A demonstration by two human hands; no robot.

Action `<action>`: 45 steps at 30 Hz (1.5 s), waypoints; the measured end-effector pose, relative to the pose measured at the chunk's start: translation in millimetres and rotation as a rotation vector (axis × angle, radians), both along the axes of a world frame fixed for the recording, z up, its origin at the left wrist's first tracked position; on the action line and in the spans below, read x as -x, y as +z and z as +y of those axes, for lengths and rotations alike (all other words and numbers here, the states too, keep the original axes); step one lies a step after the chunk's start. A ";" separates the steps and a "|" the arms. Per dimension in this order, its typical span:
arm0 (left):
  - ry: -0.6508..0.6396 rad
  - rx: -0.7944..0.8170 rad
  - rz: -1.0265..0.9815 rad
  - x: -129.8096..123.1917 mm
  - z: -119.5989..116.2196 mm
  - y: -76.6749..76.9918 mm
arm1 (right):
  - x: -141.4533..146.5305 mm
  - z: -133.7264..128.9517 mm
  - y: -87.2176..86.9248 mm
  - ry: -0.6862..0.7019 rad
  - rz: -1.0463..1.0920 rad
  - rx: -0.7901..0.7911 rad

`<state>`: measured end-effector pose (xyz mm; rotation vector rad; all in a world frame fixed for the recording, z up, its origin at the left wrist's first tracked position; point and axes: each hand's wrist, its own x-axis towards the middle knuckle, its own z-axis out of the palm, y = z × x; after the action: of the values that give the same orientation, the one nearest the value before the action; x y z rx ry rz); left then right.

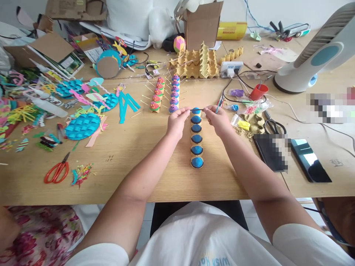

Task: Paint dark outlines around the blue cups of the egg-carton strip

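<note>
Between my left hand [176, 122] and my right hand [217, 120], a thin dark strip [197, 109] is stretched level, each end pinched in closed fingertips. It lies across the far end of an egg-carton strip [196, 129], a row of several cups with blue domed tops. Dark bands run round the lower edges of the nearer domes. A slim bluish tool [219, 104] sticks up at my right fingers; its kind is unclear. Beyond my left hand stand a purple-and-blue cup row [174, 94] and a red-and-green cup row [157, 95], with thin sticks poking out sideways.
Orange-handled scissors [57, 171] and paper scraps [81, 174] lie at left, near a woven blue disc [82, 126]. At right are black scissors [273, 123], a red cup [259, 91], a phone [310, 160] and a white fan [307, 59]. Egg cartons [194, 66] stand behind. People sit at both sides.
</note>
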<state>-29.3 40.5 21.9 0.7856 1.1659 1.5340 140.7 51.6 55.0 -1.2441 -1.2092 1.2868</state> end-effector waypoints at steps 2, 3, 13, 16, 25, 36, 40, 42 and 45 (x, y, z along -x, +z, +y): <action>0.011 0.028 -0.014 -1.5 11.7 -3.5 | 1.8 9.7 -4.1 -0.010 -0.007 0.012; 0.017 0.037 -0.015 -2.1 16.6 -5.4 | 2.0 13.8 -6.8 -0.015 -0.022 0.016; 0.018 -0.039 0.220 -2.0 33.5 -28.9 | -5.8 28.4 -28.4 0.006 -0.367 -0.116; -0.014 -0.088 0.309 1.9 33.1 -34.1 | -6.3 28.2 -28.1 0.022 -0.440 -0.197; -0.012 -0.115 0.384 8.7 34.2 -37.5 | -5.8 30.1 -32.2 0.031 -0.551 -0.251; -0.031 -0.120 0.430 9.2 35.4 -42.0 | -1.8 27.1 -25.2 0.009 -0.668 -0.203; -0.019 -0.116 0.468 9.5 35.4 -41.9 | -0.9 27.4 -26.4 -0.007 -0.698 -0.207; -0.012 -0.114 0.484 9.3 35.5 -42.0 | -1.1 28.1 -28.1 -0.018 -0.718 -0.215; -0.007 -0.114 0.505 9.2 36.0 -43.3 | -1.6 29.5 -30.2 -0.022 -0.750 -0.220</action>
<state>-38.4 76.4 -21.4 1.3037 1.4400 1.4458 142.3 81.1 24.7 -1.6237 -1.7903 0.6381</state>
